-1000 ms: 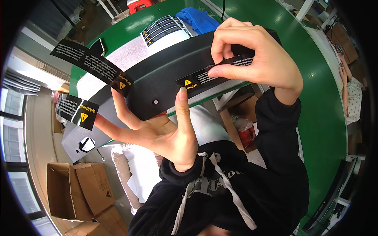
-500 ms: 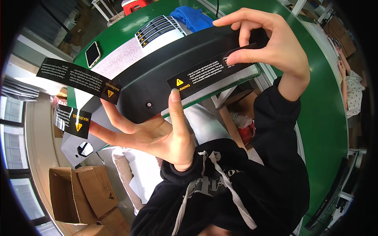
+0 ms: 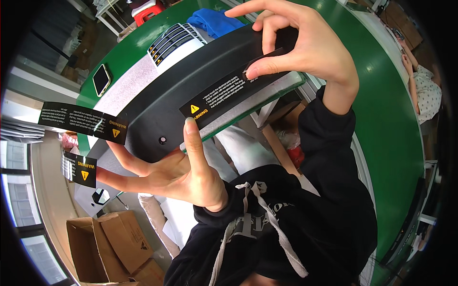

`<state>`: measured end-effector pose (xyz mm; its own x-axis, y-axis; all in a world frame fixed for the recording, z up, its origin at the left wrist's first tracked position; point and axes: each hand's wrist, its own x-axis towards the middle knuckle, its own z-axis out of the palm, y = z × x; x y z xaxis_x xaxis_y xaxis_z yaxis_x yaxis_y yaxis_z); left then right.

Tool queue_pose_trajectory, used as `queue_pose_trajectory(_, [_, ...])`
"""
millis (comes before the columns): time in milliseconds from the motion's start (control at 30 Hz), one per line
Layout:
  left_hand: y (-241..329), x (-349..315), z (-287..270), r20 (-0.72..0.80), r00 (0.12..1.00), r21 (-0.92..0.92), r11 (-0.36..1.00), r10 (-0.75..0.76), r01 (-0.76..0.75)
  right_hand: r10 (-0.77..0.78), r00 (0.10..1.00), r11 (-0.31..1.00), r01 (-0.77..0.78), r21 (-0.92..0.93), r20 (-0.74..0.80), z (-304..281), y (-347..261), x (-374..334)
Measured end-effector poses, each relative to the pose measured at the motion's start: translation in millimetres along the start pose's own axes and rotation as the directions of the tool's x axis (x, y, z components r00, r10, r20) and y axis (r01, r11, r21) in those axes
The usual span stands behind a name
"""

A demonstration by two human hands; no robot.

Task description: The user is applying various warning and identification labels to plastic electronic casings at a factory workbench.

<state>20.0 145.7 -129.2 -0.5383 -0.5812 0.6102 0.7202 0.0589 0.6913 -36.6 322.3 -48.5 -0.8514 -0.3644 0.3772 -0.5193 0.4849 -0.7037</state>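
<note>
A curved black plastic panel (image 3: pixel 157 102) lies across the green table's near edge. Against its lower front is a black warning label (image 3: pixel 217 93) with a yellow triangle. My right hand (image 3: pixel 310 47) pinches the label's right end between thumb and a bent finger; its index finger stretches out above the panel. At the label's left end rests the thumb tip of my left hand (image 3: pixel 186 176), whose fingers are spread. A long warning label (image 3: pixel 81 123) clings to one of its fingertips, and a second, shorter-looking label (image 3: pixel 78 169) to another.
A sheet of striped labels (image 3: pixel 176 43), a phone (image 3: pixel 101 80) and a blue cloth (image 3: pixel 214 21) are on the green table (image 3: pixel 386 157). Open cardboard boxes (image 3: pixel 109 243) stand on the floor at lower left. Another person (image 3: pixel 422 88) sits at far right.
The panel, the labels and both my hands have shifted left in the view, and the panel looks more tilted. My right hand keeps its pinch and my left thumb stays at the label's end.
</note>
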Motion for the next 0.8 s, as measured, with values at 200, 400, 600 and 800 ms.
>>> queue_pose_trajectory(200, [-1.5, -0.9, 0.7, -0.012, 0.999, -0.006, 0.999, 0.031, -0.031, 0.003, 1.000, 1.000, -0.003, 0.027, -0.002, 0.4, 2.9, -0.8])
queue_pose_trajectory(400, [-3.7, -1.1, -0.6, -0.023, 0.999, 0.007, 0.999, 0.038, -0.038, -0.008, 1.000, 1.000, 0.008, 0.025, 0.001, 0.5, 3.1, -1.9])
queue_pose_trajectory(600, [-2.7, -1.1, -0.8, -0.020, 1.000, -0.008, 1.000, 0.022, -0.022, -0.012, 1.000, 0.999, 0.013, 0.044, -0.014, 2.0, 3.7, -2.3])
queue_pose_trajectory(800, [-5.6, 1.3, -8.2, 0.054, 0.999, 0.051, 0.999, 0.000, -0.003, -0.024, 1.000, 0.999, 0.025, 0.047, -0.020, 2.4, 5.9, -2.6])
